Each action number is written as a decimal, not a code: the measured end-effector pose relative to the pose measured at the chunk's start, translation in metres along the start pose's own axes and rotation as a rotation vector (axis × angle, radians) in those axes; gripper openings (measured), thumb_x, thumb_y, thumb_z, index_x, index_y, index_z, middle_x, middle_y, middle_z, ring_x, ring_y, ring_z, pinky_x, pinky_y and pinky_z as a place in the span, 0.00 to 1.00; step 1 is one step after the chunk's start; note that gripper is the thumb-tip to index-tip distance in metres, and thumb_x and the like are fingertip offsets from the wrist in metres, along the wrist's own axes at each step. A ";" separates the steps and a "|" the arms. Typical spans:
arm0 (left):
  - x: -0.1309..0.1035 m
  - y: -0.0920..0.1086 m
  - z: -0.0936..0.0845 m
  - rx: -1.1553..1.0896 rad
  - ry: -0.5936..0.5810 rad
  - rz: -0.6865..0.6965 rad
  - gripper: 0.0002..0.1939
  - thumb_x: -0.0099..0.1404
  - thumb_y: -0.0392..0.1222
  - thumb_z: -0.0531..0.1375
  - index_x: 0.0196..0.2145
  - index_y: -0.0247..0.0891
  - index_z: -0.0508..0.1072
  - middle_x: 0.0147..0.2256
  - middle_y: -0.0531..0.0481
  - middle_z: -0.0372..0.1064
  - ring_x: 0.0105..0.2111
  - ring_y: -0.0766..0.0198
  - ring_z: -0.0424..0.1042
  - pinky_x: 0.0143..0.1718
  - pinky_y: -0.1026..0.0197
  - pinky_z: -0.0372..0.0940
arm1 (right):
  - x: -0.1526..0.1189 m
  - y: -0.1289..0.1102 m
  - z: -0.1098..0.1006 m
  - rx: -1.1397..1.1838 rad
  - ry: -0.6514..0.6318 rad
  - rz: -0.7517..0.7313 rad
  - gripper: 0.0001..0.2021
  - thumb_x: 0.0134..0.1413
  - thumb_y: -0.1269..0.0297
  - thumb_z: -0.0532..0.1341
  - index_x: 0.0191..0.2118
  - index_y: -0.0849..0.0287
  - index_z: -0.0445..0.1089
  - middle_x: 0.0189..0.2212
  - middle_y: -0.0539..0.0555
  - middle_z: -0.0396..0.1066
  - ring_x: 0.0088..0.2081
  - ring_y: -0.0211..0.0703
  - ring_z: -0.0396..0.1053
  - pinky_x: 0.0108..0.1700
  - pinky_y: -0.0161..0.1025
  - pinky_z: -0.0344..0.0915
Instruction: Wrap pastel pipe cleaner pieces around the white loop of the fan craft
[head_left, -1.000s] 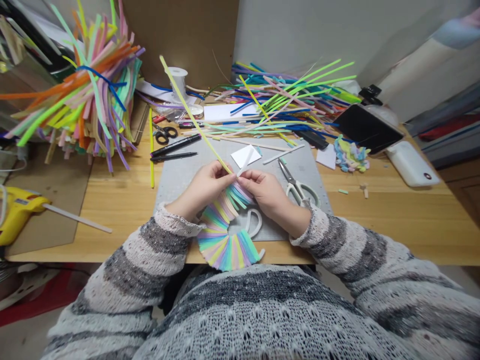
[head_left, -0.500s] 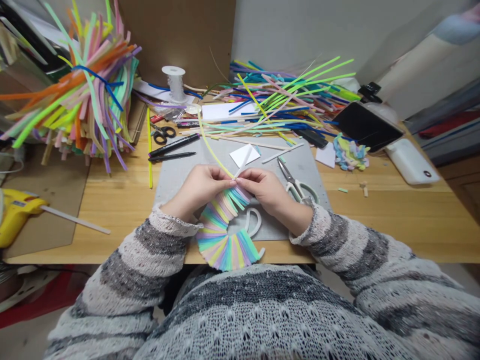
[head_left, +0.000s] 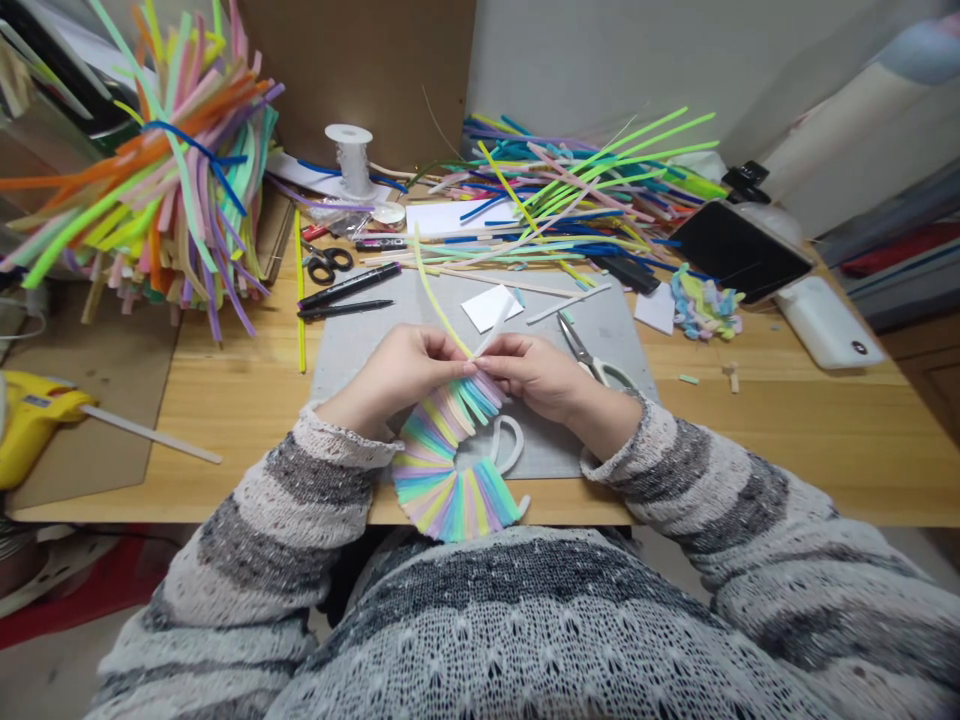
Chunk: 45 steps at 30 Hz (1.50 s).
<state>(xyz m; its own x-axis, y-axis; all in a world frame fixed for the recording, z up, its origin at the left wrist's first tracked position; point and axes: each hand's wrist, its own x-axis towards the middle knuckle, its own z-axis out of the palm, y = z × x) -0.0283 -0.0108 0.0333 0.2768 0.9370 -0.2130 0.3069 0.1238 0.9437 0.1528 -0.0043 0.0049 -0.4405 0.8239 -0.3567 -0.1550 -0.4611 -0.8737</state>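
My left hand and my right hand meet above the grey mat, fingertips pinched close together. Between them runs a yellow pipe cleaner, its free end curving up and away. A curved band of folded pastel pipe cleaners hangs below my fingers towards my lap. Out of my right fingers sticks a white pipe cleaner, and a white loop shows inside the band's curve. My fingers hide the spot where yellow and white meet.
Scissors with pale handles lie right of my hands, near a white card. Black markers and black scissors are at left. Loose pipe cleaners pile up behind. A yellow glue gun rests far left.
The yellow pipe cleaner's free end has shifted slightly right and down. My fingers stay pinched at nearly the same place, with my right fingers curled a little differently.
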 end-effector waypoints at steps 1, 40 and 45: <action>0.000 0.000 0.000 0.009 -0.001 -0.002 0.11 0.50 0.43 0.66 0.21 0.33 0.72 0.17 0.56 0.60 0.17 0.74 0.53 0.19 0.66 0.47 | 0.000 0.000 0.000 -0.023 -0.002 -0.014 0.12 0.37 0.65 0.70 0.29 0.61 0.69 0.20 0.45 0.65 0.21 0.29 0.58 0.23 0.31 0.52; 0.003 -0.006 0.011 -0.295 0.073 0.055 0.10 0.50 0.43 0.67 0.27 0.33 0.73 0.26 0.52 0.70 0.27 0.69 0.66 0.33 0.64 0.61 | -0.001 -0.002 0.007 0.125 0.033 -0.125 0.12 0.37 0.65 0.70 0.28 0.61 0.68 0.21 0.45 0.65 0.22 0.30 0.61 0.25 0.31 0.56; 0.003 -0.007 0.012 -0.267 0.063 0.043 0.11 0.50 0.43 0.66 0.27 0.33 0.73 0.26 0.52 0.70 0.26 0.69 0.66 0.31 0.65 0.61 | 0.002 0.002 0.000 0.096 -0.015 -0.096 0.12 0.38 0.65 0.70 0.30 0.60 0.68 0.25 0.46 0.67 0.23 0.29 0.62 0.26 0.31 0.60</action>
<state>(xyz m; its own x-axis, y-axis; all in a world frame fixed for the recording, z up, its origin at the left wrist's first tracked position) -0.0185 -0.0125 0.0233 0.2244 0.9608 -0.1628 0.0431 0.1571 0.9866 0.1518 -0.0036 0.0027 -0.4326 0.8610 -0.2674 -0.2805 -0.4105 -0.8676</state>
